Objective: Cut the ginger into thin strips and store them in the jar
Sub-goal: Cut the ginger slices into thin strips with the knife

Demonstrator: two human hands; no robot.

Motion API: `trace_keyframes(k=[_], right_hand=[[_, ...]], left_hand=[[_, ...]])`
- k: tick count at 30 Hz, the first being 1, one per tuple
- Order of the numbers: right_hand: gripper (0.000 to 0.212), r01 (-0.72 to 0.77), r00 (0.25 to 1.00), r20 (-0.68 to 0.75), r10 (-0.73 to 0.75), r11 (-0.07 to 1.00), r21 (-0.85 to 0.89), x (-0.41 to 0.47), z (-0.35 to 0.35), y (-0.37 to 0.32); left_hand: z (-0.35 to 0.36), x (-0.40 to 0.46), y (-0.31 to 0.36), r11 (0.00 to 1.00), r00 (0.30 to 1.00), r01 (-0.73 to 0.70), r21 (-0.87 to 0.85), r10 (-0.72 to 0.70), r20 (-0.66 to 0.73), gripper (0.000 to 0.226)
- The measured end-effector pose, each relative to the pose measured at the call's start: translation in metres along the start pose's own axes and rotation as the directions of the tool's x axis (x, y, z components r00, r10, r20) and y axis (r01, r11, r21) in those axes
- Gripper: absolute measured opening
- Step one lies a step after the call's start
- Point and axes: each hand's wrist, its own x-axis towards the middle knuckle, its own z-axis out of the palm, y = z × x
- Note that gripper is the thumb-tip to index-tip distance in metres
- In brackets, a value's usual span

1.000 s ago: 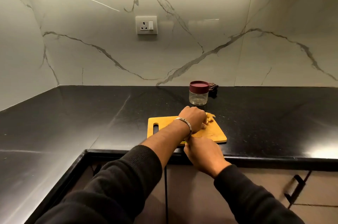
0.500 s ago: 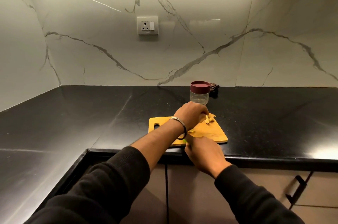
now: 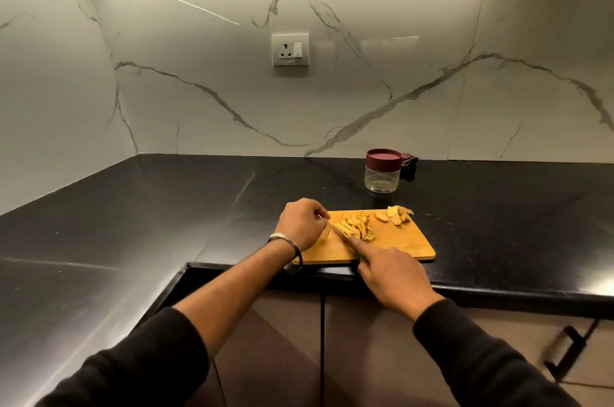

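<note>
A wooden cutting board (image 3: 398, 247) lies at the counter's front edge. On it sits a pile of thin ginger strips (image 3: 357, 227), and a few larger ginger pieces (image 3: 395, 215) lie at its far right corner. My right hand (image 3: 392, 277) grips a knife (image 3: 342, 235), index finger stretched along the blade, which lies beside the strips. My left hand (image 3: 302, 224) is curled over the board's left end and pinches a ginger piece (image 3: 324, 235) against the blade. The clear jar (image 3: 382, 175) with its maroon lid on stands behind the board.
A dark cloth-like object (image 3: 408, 164) lies behind the jar by the marble wall. A wall socket (image 3: 290, 49) sits above. The black counter (image 3: 166, 207) wraps round to the left. Cabinet doors with a handle (image 3: 569, 350) are below.
My left hand has moved from the board's far right end to its left end, uncovering the strips and larger pieces. My right hand has come forward with the knife onto the board.
</note>
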Motion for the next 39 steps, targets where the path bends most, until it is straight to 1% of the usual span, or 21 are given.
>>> trace_keyframes(k=[4,8,10,12,14,15,19,22,25,27,29,32,34,39], right_hand=[[0.055,-0.016,1.0,-0.001,0.016,1.0,0.002,0.0,0.0,-0.001],[0.055,-0.022,1.0,0.007,0.022,1.0,0.004,0.001,0.0,-0.001],[0.055,-0.028,1.0,0.006,0.028,1.0,-0.003,0.001,0.0,-0.002],[0.055,-0.034,0.999,0.001,0.034,0.999,-0.003,0.0,0.0,-0.003],[0.054,-0.034,0.999,-0.001,0.034,0.999,0.001,0.0,0.0,-0.002],[0.054,-0.033,0.999,-0.003,0.033,0.999,0.001,0.0,0.0,-0.003],[0.054,-0.048,0.998,-0.04,0.048,0.999,0.002,-0.003,0.002,-0.007],[0.054,-0.049,0.997,-0.053,0.05,0.999,0.02,-0.005,0.003,-0.01],[0.054,-0.047,0.998,-0.034,0.049,0.998,0.05,-0.005,0.001,-0.009],[0.054,-0.04,0.999,-0.021,0.041,0.998,0.045,-0.006,0.0,-0.01],[0.055,-0.032,0.999,-0.003,0.032,0.999,0.037,-0.006,-0.001,-0.012],[0.055,-0.033,0.999,-0.003,0.033,0.999,0.044,-0.005,-0.001,-0.013],[0.056,-0.03,1.0,-0.001,0.03,0.999,0.041,-0.005,-0.001,-0.014],[0.056,-0.027,1.0,-0.007,0.027,0.998,0.064,-0.007,0.001,-0.014]], left_hand=[[0.001,-0.005,-0.006,0.998,1.0,0.025,0.056,-0.024,-0.008,0.009],[-0.003,-0.004,-0.008,0.999,0.999,-0.009,0.045,0.007,0.051,0.011],[-0.009,-0.004,-0.009,0.996,0.988,-0.079,0.031,0.074,0.137,0.015],[-0.015,-0.006,-0.012,0.988,0.955,-0.149,0.04,0.133,0.264,0.02],[-0.018,-0.009,-0.016,0.977,0.928,-0.203,0.067,0.171,0.331,0.024],[-0.018,-0.01,-0.018,0.971,0.926,-0.224,0.078,0.187,0.329,0.025],[-0.014,-0.013,-0.021,0.954,0.939,-0.275,0.121,0.239,0.248,0.025],[-0.011,-0.014,-0.023,0.932,0.931,-0.328,0.154,0.29,0.223,0.026],[-0.013,-0.012,-0.025,0.908,0.913,-0.38,0.177,0.337,0.23,0.026],[-0.015,-0.01,-0.024,0.889,0.889,-0.43,0.157,0.387,0.244,0.023],[-0.019,-0.005,-0.022,0.868,0.854,-0.481,0.125,0.432,0.292,0.018],[-0.022,0.002,-0.02,0.846,0.811,-0.521,0.113,0.449,0.376,0.016],[-0.022,0.005,-0.02,0.836,0.805,-0.534,0.127,0.457,0.379,0.015],[-0.017,0.004,-0.022,0.814,0.81,-0.555,0.172,0.481,0.336,0.016]])
